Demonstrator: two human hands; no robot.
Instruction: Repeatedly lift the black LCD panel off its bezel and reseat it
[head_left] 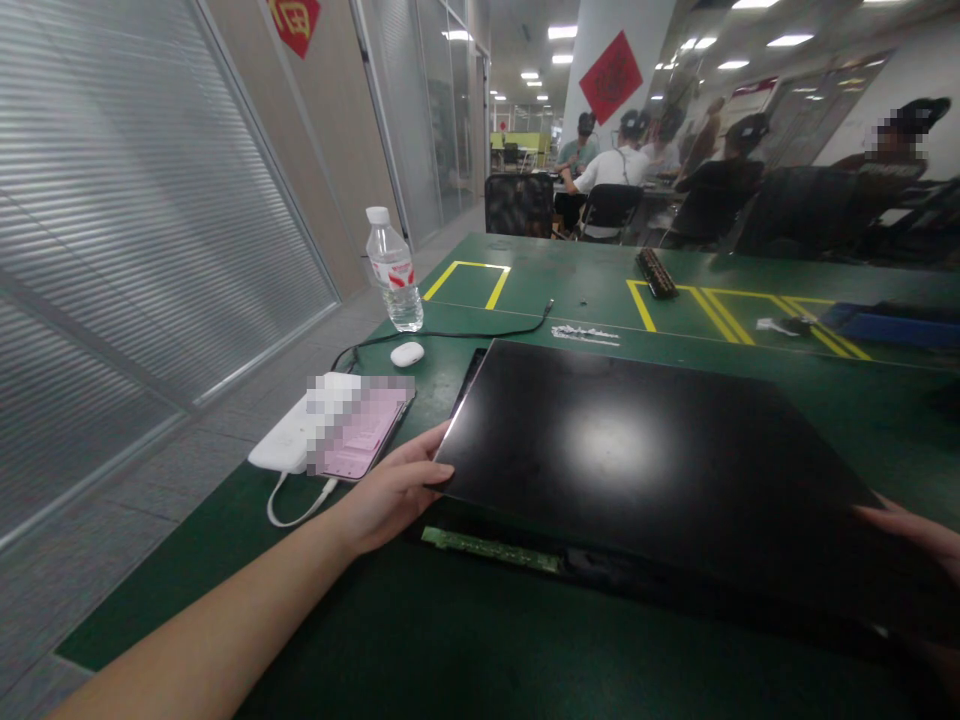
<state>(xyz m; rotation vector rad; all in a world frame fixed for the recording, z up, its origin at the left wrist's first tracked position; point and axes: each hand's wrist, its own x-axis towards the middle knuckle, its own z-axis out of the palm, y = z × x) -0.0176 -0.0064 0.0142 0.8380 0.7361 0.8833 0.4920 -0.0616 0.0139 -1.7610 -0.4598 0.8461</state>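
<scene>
Glossy black rectangular panel (675, 440) is gripped at its left and right edges by a person's left hand (397, 492) and right hand (916, 532) over a smooth dark-green tabletop (420, 640), an apparent handling step whose next move likely calls for even two-sided support.

From my end I count two hands (397, 490), at seven and half past three o'clock, one glossy panel (637, 450) at four, one green strip (491, 549) at six. I have one phone (367, 432) and one white device (289, 440) at eight, one small case (407, 354) at nine and one bottle (395, 275) at ten. I see two red diamonds (611, 78), at eleven and one, and at least five people (619, 167).
</scene>
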